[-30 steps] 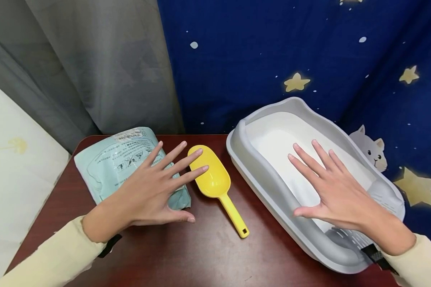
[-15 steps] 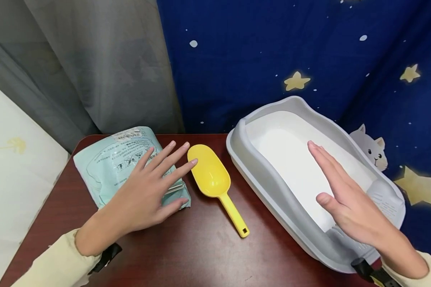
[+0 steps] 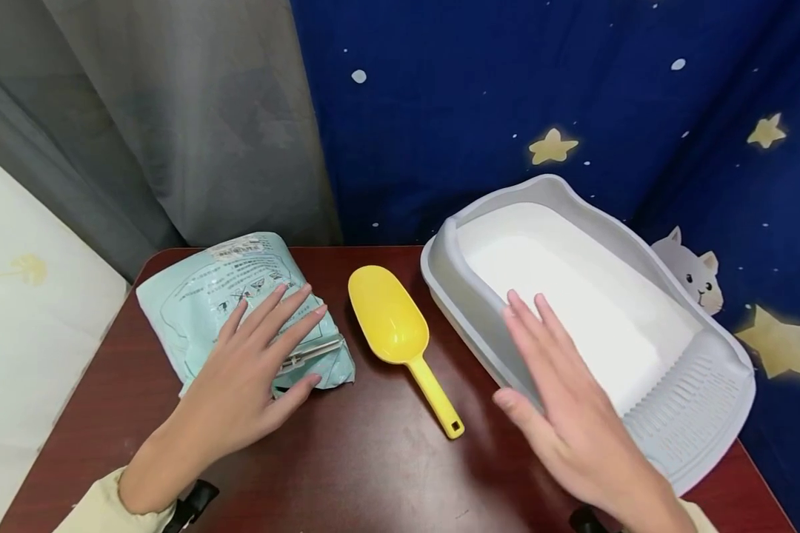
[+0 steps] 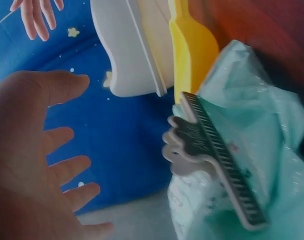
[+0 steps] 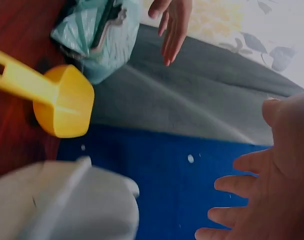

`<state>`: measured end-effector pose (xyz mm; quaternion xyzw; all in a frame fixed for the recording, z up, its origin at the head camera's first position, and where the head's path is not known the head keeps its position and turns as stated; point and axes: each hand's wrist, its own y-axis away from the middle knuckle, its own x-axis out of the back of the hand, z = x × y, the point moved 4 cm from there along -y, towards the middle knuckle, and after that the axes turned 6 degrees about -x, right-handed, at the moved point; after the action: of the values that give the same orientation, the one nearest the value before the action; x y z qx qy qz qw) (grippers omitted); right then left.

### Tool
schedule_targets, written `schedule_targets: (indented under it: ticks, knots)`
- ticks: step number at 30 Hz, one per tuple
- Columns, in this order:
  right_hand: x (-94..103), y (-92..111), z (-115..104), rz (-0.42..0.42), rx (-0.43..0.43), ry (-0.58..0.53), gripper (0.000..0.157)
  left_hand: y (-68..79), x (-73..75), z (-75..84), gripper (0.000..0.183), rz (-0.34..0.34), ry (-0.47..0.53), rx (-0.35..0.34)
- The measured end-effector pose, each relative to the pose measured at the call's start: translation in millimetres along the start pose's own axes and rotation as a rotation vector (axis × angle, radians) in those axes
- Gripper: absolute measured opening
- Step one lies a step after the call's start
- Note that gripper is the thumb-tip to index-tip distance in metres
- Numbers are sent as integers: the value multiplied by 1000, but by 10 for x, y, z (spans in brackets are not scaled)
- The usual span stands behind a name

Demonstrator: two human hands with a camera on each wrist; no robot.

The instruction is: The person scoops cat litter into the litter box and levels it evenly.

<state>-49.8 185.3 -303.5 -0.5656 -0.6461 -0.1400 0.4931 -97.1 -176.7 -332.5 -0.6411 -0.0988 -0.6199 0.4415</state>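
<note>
Teal plastic bag (image 3: 203,303), one: lying on the left part of the red-brown table (image 3: 400,481), near end crumpled, with a metal clip (image 4: 227,170) across the fold. Left hand (image 3: 243,381): raised by the bag, fingers spread, grasping nothing; apart from the bag in the left wrist view. Yellow scoop (image 3: 393,318), one: hollow side up, between bag and tray, touched by neither hand. Grey tray (image 3: 463,296), one: on the right part of the table, slatted step at its near end. Right hand (image 3: 570,403): in front of the tray's left wall, fingers extended, grasping nothing.

Hazards, as judged: bag looks soft; a tug at the clipped end could work the clip loose and let out the contents, which are unseen. Lifting by the clip alone could tear thin film. Tray stands close to the table's right edge; a sideways push could slide it over. Scoop lies loose; a low sweep of either hand could knock it round.

Writing: bag bears rows of small dark characters and line pictograms, partly covered by the left hand, too small to read. Pale label (image 3: 238,246) at its far end: illegible. Clip's dark plate: script lettering, blurred. No brand can be made out.
</note>
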Motion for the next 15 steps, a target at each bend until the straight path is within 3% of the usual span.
schedule_targets:
  ticks: [3,8,15]
  knots:
    - [-195,-39,-86,-22,23,27,73,97,-7,-27,68,-5,-20,22]
    - [-554,-183,-151,-71,70,79,76,218,-28,-48,83,-18,-72,42]
    - [-941,-417,-121,-108,66,46,81,298,-34,-98,87,-11,-107,77]
